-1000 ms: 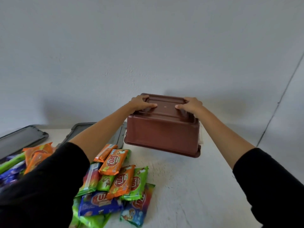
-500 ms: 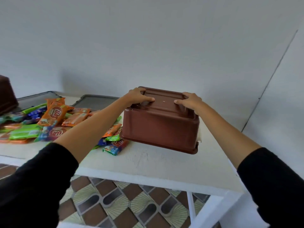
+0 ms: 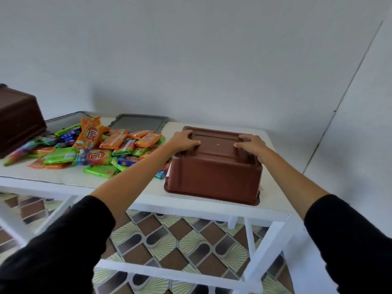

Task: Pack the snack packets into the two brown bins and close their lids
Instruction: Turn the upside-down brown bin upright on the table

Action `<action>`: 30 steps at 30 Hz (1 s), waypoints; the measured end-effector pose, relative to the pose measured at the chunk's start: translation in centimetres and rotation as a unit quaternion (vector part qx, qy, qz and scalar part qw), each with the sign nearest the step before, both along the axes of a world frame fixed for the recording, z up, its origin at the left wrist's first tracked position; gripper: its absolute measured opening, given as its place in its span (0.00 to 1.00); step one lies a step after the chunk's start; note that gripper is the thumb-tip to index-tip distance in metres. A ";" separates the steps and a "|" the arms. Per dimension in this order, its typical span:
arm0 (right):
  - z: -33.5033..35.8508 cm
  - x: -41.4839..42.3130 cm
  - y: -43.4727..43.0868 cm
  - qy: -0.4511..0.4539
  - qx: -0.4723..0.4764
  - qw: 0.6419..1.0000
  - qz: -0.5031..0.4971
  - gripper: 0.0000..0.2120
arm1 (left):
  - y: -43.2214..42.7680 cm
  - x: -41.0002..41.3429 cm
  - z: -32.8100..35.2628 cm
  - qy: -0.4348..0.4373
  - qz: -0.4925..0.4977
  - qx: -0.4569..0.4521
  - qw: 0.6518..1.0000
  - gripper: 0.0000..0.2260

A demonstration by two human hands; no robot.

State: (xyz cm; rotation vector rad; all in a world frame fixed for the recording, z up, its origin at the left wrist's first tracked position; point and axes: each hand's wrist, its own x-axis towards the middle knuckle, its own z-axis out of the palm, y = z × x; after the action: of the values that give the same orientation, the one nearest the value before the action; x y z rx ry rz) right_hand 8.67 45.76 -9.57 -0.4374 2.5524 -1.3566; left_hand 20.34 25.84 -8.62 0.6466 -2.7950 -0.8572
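A brown bin (image 3: 214,177) stands upside down on the right end of the white table (image 3: 131,194), its rim flat on the top. My left hand (image 3: 184,141) grips the left edge of its upturned base and my right hand (image 3: 251,144) grips the right edge. A heap of orange, green and blue snack packets (image 3: 93,149) lies on the table to the left of this bin. A second brown bin (image 3: 19,119), also upside down, sits at the far left edge of the view. Two grey lids (image 3: 137,123) (image 3: 63,120) lie flat behind the packets.
A white wall runs close behind the table and a second wall closes in on the right. The table's front edge and white frame (image 3: 258,251) stand over a patterned tile floor (image 3: 169,247). The bin's rim lies near the table's front right corner.
The bin was held tilted above the table; now it rests flat on the table's right end with both hands still on it. The view has pulled back, showing the floor and the second bin.
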 end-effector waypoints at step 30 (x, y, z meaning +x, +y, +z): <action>-1.5 5.8 4.5 0.343 0.001 0.937 -0.067 0.34 | 0.9 3.4 -2.8 0.211 0.065 -0.186 0.957 0.26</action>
State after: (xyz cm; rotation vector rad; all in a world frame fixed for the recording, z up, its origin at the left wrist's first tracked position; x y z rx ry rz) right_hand 14.43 50.22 -11.04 -0.8840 3.1794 -1.4335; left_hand 23.78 26.71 -11.42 0.5061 -2.3983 -0.3693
